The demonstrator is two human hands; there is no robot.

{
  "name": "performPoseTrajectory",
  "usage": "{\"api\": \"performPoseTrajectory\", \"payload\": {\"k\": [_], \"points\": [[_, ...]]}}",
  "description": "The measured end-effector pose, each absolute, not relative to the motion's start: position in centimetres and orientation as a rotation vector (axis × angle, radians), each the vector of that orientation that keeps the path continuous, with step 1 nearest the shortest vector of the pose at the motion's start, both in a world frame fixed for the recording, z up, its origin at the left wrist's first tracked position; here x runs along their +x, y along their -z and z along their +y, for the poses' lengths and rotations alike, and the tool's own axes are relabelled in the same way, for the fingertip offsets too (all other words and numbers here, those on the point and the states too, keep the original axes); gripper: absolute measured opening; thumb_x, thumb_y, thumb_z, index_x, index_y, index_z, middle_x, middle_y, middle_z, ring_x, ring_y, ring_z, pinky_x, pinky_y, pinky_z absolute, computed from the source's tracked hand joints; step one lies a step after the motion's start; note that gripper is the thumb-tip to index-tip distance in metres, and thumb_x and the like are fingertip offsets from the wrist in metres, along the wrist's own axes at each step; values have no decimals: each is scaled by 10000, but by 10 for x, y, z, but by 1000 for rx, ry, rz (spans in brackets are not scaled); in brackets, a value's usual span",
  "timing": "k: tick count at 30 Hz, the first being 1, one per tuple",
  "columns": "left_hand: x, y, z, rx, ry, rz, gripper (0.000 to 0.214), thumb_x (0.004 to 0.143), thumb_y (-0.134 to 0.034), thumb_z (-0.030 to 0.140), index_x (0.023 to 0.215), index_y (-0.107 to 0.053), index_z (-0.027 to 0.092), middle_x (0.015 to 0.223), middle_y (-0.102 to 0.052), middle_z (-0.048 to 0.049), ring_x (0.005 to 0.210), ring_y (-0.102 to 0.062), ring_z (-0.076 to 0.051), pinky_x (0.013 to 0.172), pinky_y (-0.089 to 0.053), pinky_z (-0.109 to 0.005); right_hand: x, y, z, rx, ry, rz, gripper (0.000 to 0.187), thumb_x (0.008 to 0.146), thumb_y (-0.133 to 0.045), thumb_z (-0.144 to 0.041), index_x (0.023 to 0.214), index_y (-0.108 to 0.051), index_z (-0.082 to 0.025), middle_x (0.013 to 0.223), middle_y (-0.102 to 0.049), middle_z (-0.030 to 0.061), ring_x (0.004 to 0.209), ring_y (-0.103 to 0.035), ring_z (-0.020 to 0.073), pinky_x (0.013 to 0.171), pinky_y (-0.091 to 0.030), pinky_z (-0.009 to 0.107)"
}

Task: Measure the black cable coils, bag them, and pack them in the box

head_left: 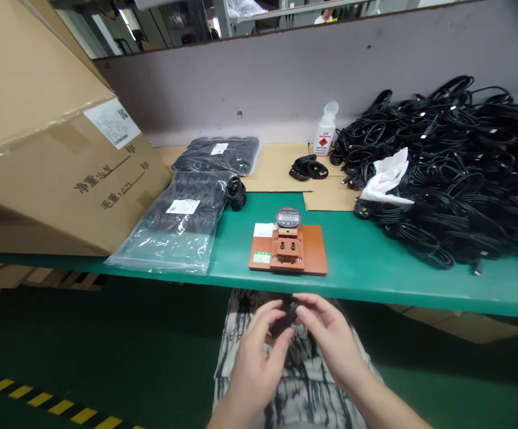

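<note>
Fingers (315, 325) of both hands on a black coil (284, 322), off the bench (352, 244) edge

L hand (255, 357) has thumb + fingertips pinched round the coil; R hand (335, 335) has thumb + index clamped on its upper R side. Coil's in the air over the lap (303, 396), nothing under it. Can't tell if it's tied; fingers hide most of it.

Risks, my guess: slack grip = coil springs loose or drops. Gauge fixture (288, 245) sits nr the front edge, so a stray wrist could knock it. Cable pile (441, 167) on R looks tangled; tugging one might drag others.

Containers: clear zip bag (191, 249), labelled, part-filled w/ black coils, mouth toward the bench edge, can't tell if sealed. Loose coil (236, 193) just beside it. Behind, 2nd clear bag (216, 158), labelled, packed w/ coils. White bottle (325, 134) w/ flame sign, contents unseen; could spill if tipped. Far L, carton (57, 155) w/ label + handwritten wts, contents hidden.
</note>
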State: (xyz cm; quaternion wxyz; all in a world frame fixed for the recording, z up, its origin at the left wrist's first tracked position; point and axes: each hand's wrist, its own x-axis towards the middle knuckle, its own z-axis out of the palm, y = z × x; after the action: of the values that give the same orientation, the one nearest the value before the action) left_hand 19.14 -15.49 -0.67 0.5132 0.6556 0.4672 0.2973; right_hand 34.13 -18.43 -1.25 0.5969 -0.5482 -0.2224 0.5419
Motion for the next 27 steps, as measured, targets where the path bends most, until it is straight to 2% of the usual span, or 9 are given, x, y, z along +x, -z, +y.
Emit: {"api": "performPoseTrajectory", "payload": {"k": [5,8,13,21,27], "points": [[197,3,-156,1181,-674,1105,327,878,-596,412,1129,-612,204,1046,-674,-93,807,-656,-206,656,-560,-305,347,8,-184,-1248,-1279,-600,360,734,-780,-448,974,-695,-193,840,-727,50,750,-668,187,753,-562,318],[198,3,-153,1020,-635,991,334,877,-604,422,1117,-603,189,1042,-650,-95,869,-633,-212,620,-567,-288,348,6,-183,-1257,-1308,-594,357,710,-797,-449,929,-704,-182,831,-732,55,708,-663,176,663,-563,287],[200,3,-150,858,-658,954,311,838,-673,389,1049,-597,175,974,-634,-75,855,-621,-196,563,-557,-255,346,6,-182,-1320,-1311,-576,363,707,-799,-440,931,-715,-167,842,-736,63,712,-653,165,611,-536,249],[201,2,-148,937,-628,1053,292,813,-697,398,976,-642,162,871,-640,-47,789,-608,-172,521,-514,-214,345,8,-182,-1321,-1346,-603,392,692,-805,-459,904,-711,-143,683,-681,26,561,-567,119,536,-468,234],[196,-3,-142,941,-547,900,238,821,-693,371,926,-713,159,882,-640,-47,729,-562,-140,538,-456,-193,349,10,-182,-1270,-1429,-563,347,706,-807,-435,878,-713,-149,772,-709,35,534,-530,79,537,-445,210]]}}
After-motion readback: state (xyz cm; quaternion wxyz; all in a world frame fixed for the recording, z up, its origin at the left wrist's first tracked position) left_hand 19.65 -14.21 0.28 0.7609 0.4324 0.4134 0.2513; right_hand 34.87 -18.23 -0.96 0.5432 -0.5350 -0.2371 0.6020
